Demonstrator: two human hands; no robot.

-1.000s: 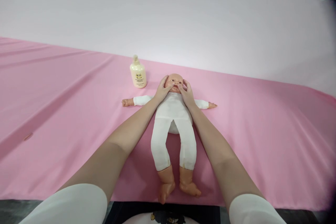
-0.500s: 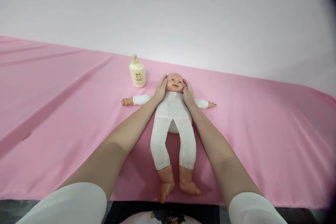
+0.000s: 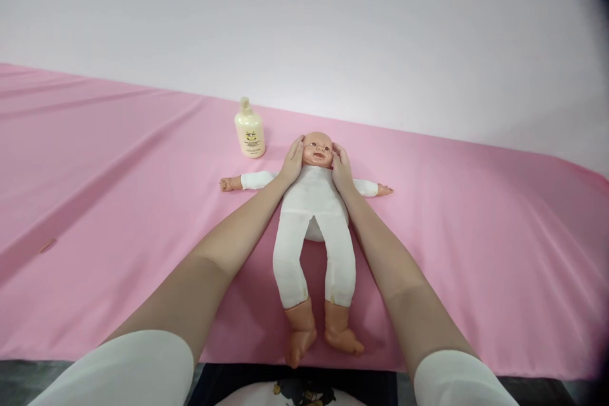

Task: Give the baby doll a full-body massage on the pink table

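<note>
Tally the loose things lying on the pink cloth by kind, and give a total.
Plastic baby doll in a white suit, its head cupped between the left hand and right hand: 1
Cream-coloured plastic pump bottle, standing upright beside the doll's head: 1
Total: 2

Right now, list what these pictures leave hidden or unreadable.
Head view only:
- Bottle label: print too small to read.
- Doll ears and cheeks: covered by left hand and right hand.
- Palms: pressed against the head, unseen.
- Pink cloth: cut off at both side edges.
</note>
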